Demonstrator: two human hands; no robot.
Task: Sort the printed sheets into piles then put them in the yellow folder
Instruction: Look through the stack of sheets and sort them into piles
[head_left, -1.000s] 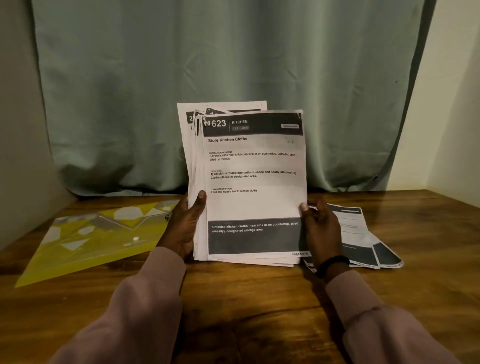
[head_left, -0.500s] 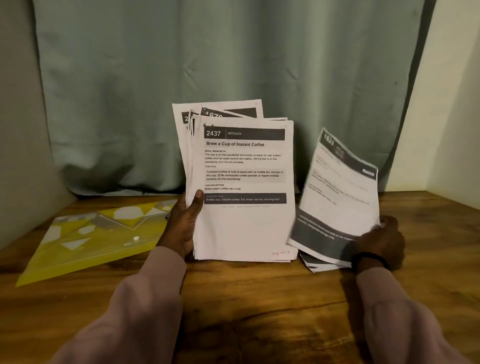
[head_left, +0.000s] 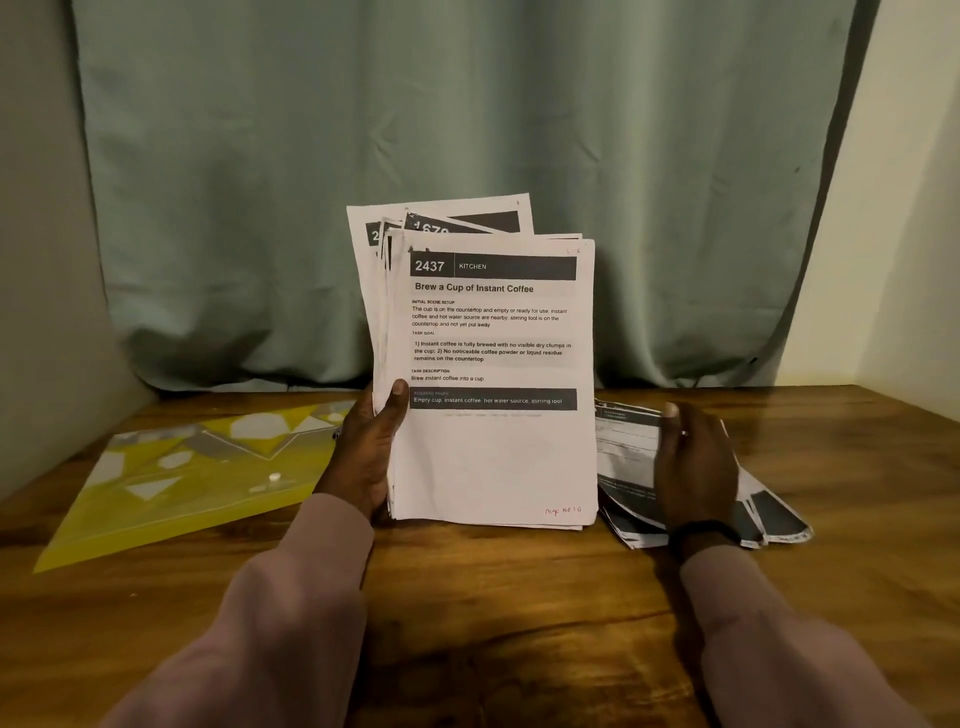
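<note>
A stack of printed sheets (head_left: 493, 384) is held upright on the wooden table (head_left: 519, 623) by the left hand (head_left: 366, 457), thumb pressed on the front page. That page is headed "2437 KITCHEN – Brew a Cup of Instant Coffee", and a few more sheets are fanned out behind it up top. Just to the right, a small messy pile of sheets (head_left: 628, 467) is lying on the table, with the right hand (head_left: 696, 473) placed over it; whether anything is actually gripped can't be made out. A yellow folder (head_left: 171, 488) with a snap button is laid flat off to the left. A green curtain (head_left: 467, 156) is hung behind it all.
</note>
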